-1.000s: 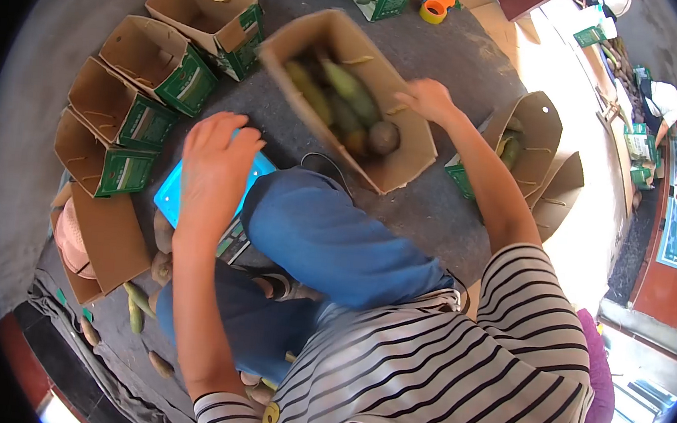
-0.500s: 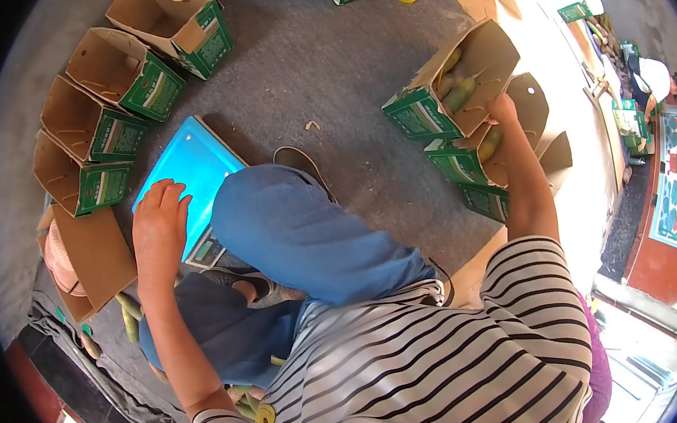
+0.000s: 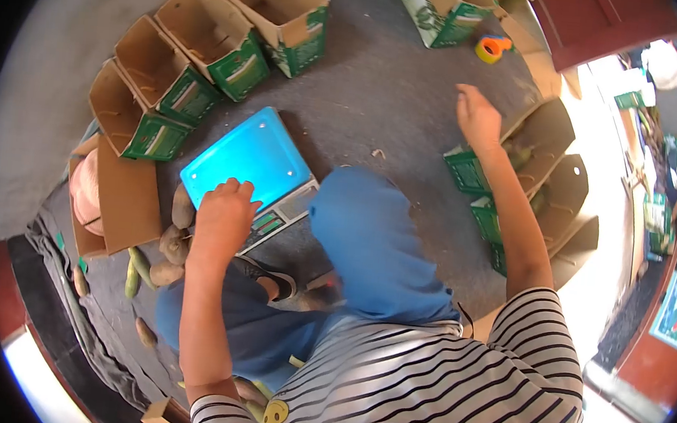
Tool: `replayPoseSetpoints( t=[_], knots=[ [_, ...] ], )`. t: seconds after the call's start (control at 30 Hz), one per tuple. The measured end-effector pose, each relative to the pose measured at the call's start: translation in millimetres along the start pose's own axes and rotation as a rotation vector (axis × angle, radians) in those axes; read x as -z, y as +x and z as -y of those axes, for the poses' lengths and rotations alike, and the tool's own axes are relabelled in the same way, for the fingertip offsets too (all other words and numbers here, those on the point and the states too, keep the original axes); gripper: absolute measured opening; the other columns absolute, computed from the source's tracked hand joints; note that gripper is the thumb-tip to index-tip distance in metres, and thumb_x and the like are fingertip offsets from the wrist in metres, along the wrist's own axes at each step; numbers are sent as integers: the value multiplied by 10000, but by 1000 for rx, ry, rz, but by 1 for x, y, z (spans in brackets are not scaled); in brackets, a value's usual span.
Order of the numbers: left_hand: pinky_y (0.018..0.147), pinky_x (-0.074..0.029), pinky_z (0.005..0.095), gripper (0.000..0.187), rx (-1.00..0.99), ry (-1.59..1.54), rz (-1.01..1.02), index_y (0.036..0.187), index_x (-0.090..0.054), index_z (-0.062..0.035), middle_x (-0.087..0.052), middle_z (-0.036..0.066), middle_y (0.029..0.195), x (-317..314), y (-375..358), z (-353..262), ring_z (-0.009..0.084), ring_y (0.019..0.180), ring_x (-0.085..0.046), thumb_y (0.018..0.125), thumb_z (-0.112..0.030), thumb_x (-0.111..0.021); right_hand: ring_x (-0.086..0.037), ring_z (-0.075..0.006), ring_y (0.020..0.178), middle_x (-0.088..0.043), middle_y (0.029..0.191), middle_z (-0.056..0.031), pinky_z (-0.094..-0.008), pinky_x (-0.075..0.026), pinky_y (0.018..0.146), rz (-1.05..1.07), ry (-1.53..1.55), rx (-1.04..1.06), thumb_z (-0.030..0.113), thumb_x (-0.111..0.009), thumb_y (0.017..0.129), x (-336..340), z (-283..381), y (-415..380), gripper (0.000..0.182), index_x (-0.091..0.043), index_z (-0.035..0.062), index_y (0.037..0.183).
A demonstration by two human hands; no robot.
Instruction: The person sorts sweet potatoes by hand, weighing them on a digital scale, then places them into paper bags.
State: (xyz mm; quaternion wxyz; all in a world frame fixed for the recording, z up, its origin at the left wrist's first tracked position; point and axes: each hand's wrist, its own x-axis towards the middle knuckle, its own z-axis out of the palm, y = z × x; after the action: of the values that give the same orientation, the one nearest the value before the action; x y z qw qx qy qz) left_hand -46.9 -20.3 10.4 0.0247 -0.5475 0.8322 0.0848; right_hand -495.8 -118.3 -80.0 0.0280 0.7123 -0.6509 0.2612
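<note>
My left hand point(image 3: 227, 216) is at the near edge of the blue tray point(image 3: 251, 151) of a digital scale, fingers slightly bent and apart, holding nothing visible. The scale's display point(image 3: 270, 225) shows beside my wrist. My right hand point(image 3: 479, 121) is raised over the floor near a green-and-brown cardboard carton point(image 3: 545, 129), with fingers loosely extended and nothing seen in them. Greenish produce point(image 3: 520, 155) lies inside that carton, partly hidden by my forearm.
Several cardboard cartons point(image 3: 209, 35) stand in a curved row at left. Another carton point(image 3: 456, 20) and a tape roll point(image 3: 489, 49) sit at the far side. Brown tubers point(image 3: 173, 244) and a green vegetable point(image 3: 137, 270) lie left of my legs, near a box holding a pink hat point(image 3: 87, 189).
My right hand has come away from the cartons at right and moved toward the far floor. The view has turned. My left hand stays by the scale tray.
</note>
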Motion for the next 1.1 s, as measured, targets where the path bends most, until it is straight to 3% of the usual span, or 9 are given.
replayPoseSetpoints(
  t=[0.2, 0.3, 0.4, 0.6, 0.63, 0.67, 0.83, 0.9, 1.1],
  knots=[
    [726, -494, 399, 232, 46, -9, 61, 945, -594, -36, -609, 115, 872, -2, -7, -1, 280, 849, -614, 806, -201, -680, -597, -340, 1044, -568, 1237, -156, -430, -485, 876, 463, 113, 177, 172, -544, 874, -109, 101, 55, 264, -598, 69, 1111],
    [740, -488, 401, 236, 65, -40, 62, 931, -594, -42, -608, 117, 874, -1, -11, 0, 285, 856, -613, 801, -218, -683, -582, -353, 1077, -470, 1355, -153, -439, -481, 890, 395, 175, 364, 175, -551, 871, -150, 147, 99, 275, -597, 67, 1120],
    [739, -487, 402, 231, 88, -42, 89, 918, -594, -49, -606, 114, 876, 4, -13, 1, 284, 852, -614, 796, -221, -688, -551, -352, 1133, -407, 1409, -157, -439, -472, 907, 359, 265, 265, 189, -567, 867, -171, 201, 145, 292, -601, 84, 1137],
    [731, -492, 397, 232, 92, -34, 41, 888, -581, -56, -597, 108, 857, 7, -18, 5, 284, 835, -618, 797, -240, -691, -537, -369, 1154, -436, 1378, -197, -443, -462, 925, 538, 102, 298, 273, -542, 885, -228, 234, 200, 354, -606, 100, 1187],
    [731, -492, 397, 235, 90, -34, 34, 887, -580, -55, -597, 109, 857, 4, -18, 6, 283, 835, -618, 797, -241, -692, -561, -382, 1113, -498, 1304, -218, -449, -462, 924, 642, 96, 411, 327, -513, 897, -256, 221, 210, 376, -633, 74, 1147],
    [730, -493, 396, 238, 87, -36, 25, 886, -578, -54, -597, 109, 857, 2, -19, 7, 283, 834, -618, 797, -243, -692, -556, -379, 1097, -539, 1219, -222, -458, -452, 919, 641, 133, 356, 327, -516, 885, -262, 217, 208, 360, -643, 66, 1099],
    [735, -494, 391, 224, 128, -24, 43, 898, -573, -49, -600, 117, 866, 6, -23, 12, 278, 838, -625, 818, -230, -677, -605, -384, 916, -613, 982, -223, -463, -490, 810, 435, 47, 140, 304, -509, 873, -197, 195, 174, 321, -675, 31, 907],
    [735, -493, 391, 223, 116, -28, 33, 900, -574, -49, -601, 117, 870, 5, -24, 11, 278, 836, -625, 817, -229, -677, -610, -348, 927, -622, 949, -182, -452, -498, 800, 424, 21, 189, 272, -500, 878, -145, 174, 141, 302, -674, 26, 853],
    [741, -488, 389, 222, 84, -2, 26, 910, -583, -49, -602, 115, 876, 12, -24, 4, 278, 852, -620, 813, -224, -680, -596, -344, 716, -559, 764, -152, -428, -498, 650, 425, 167, 236, 146, -619, 809, -34, 83, -20, 172, -556, 15, 717]
  ],
)
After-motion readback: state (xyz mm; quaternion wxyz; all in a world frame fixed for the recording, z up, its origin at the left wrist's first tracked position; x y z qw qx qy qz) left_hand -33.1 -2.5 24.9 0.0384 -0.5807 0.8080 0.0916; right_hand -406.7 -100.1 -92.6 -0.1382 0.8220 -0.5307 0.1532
